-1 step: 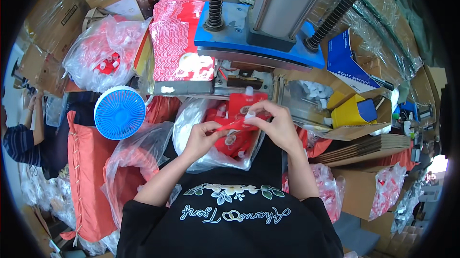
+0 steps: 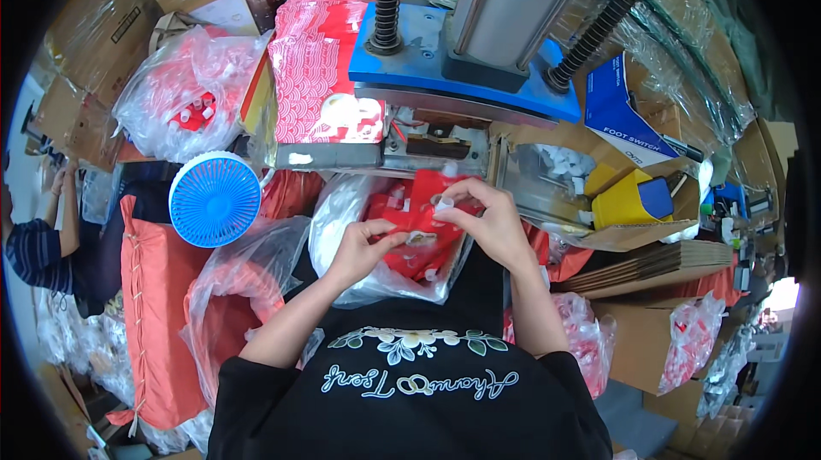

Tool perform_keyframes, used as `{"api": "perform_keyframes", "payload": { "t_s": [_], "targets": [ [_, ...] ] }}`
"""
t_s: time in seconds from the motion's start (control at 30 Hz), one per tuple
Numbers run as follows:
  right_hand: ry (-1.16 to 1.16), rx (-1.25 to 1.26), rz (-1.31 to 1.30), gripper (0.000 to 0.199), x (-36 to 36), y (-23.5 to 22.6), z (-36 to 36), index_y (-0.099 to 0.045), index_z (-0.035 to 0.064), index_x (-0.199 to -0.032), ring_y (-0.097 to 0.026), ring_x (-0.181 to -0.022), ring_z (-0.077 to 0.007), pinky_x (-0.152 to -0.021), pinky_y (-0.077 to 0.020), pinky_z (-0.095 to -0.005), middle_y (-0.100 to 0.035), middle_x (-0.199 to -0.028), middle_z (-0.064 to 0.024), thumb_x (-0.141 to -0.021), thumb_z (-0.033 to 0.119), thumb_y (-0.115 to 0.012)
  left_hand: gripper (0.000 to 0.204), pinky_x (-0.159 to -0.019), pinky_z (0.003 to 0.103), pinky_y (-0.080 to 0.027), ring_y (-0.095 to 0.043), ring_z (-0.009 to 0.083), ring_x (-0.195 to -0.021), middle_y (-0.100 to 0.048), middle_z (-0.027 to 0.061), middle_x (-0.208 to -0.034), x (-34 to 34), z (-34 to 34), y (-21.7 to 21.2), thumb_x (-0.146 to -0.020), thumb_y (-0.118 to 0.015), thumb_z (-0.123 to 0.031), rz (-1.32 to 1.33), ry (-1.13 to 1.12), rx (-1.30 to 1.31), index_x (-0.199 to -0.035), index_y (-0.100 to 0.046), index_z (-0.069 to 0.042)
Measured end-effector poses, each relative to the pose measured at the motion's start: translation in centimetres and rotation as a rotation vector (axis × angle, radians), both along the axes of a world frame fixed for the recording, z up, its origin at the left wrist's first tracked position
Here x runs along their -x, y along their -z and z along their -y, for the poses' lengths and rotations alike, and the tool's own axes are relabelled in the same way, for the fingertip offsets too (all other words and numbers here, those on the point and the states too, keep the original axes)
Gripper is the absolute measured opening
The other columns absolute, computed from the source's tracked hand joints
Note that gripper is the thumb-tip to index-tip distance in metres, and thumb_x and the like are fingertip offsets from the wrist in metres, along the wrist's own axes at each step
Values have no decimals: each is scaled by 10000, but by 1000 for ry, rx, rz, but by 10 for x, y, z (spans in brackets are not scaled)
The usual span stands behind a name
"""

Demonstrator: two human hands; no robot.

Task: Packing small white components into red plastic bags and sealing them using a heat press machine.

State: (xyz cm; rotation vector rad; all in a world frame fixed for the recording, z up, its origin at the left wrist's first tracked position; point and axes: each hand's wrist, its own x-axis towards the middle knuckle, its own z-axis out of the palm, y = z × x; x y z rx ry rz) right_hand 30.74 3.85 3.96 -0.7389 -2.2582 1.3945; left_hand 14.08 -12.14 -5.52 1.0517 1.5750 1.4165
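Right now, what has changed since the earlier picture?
The upper red pouch and its white spout have dipped slightly toward the person; whether the left hand still grips is unclear. The right hand still holds a second spout; blue fan and press look unmoved.

Upper garment: black, short-sleeved. Front marking: curved band of cream-white flowers with green leaves; adjacent, one line of pale-outlined script lettering incorporating yellowish loops. Left sleeve, right sleeve: plain black. Left grip, right grip: bare.
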Motion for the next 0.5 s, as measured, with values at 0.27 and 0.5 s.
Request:
{"api": "perform_keyframes", "payload": {
  "t_s": [0.27, 0.5],
  "targets": [
    [279, -131, -100, 391, -32, 26, -52, -605, -11, -1224, -660, -895, -138, -795, -522, -296, -703, -1013, -96, -875, 135, -705, 293, -654, 229, -520, -643, 83, -721, -711, 70, -838, -5, -47, -11, -929, -694, -220, 183, -51, 117, -987, -692, 68],
    [618, -611, 299, 475, -109, 53, -133, -602, 42, -1268, -691, -866, -298, -774, -524, -365, -693, -1049, -176, -887, 313, -684, 303, -635, 290, -583, -712, 208, -739, -715, 146, -916, -5, -82, -28, -910, -707, -177, 707, -195, 87, -1017, -664, 102]
  ]
}}
